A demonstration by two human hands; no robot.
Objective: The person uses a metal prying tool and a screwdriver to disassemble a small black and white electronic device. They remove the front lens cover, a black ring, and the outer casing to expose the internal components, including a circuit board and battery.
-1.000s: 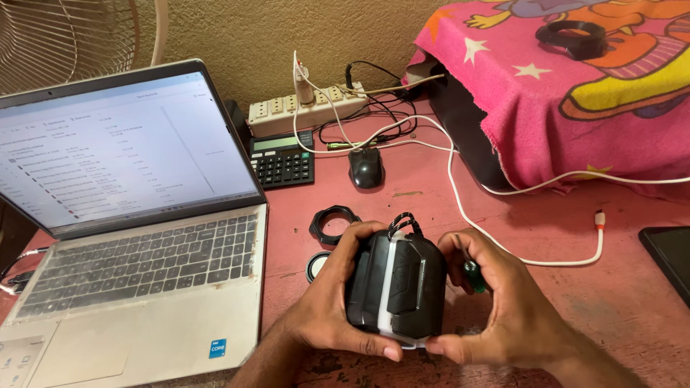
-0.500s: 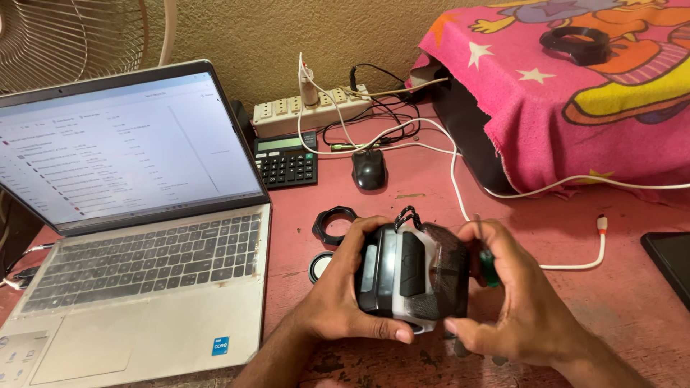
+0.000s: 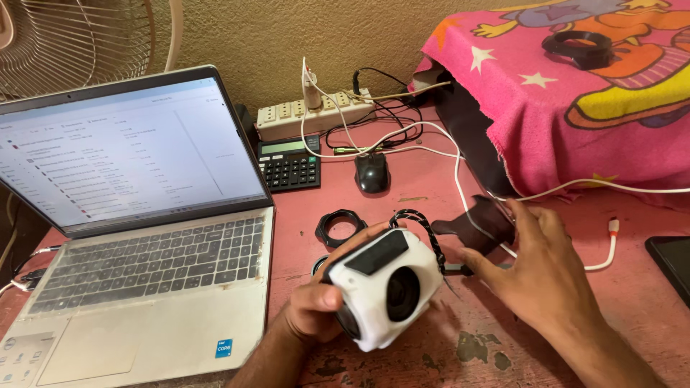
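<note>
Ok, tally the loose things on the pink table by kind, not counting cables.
Laptop: 1
Calculator: 1
Mouse: 1
Power strip: 1
Black ring: 1
White camera-like device, held in the left hand: 1
Total: 6

Pink table [image 3: 647, 316]: laptop [image 3: 144, 287], calculator [image 3: 290, 162], mouse [image 3: 372, 172], black ring [image 3: 340, 226].
</note>
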